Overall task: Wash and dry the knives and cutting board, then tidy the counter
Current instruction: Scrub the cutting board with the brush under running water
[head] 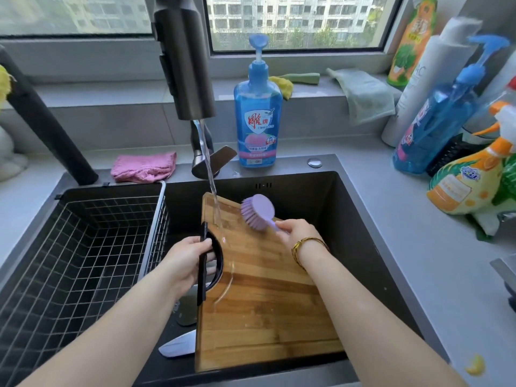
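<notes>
1. The wooden cutting board [259, 289] is held tilted in the dark sink [349, 219], and its upper end is struck by the water stream [212, 185] from the faucet [187, 57]
2. Its black side handle is gripped by the left hand [187, 261], fingers curled through the cut-out
3. A purple brush [258, 212] is grasped by its handle in the right hand [296, 230], bristles set against the board
4. A knife blade [178, 346] is seen lying in the sink beside the board's lower left edge
5. A wire basket [83, 247] is set in the sink's left part

The grey counter [405, 208] bears a crumpled pink cloth [143, 167], a blue soap bottle [258, 118] and, rightward, crowded cleaner bottles [465, 188].
</notes>
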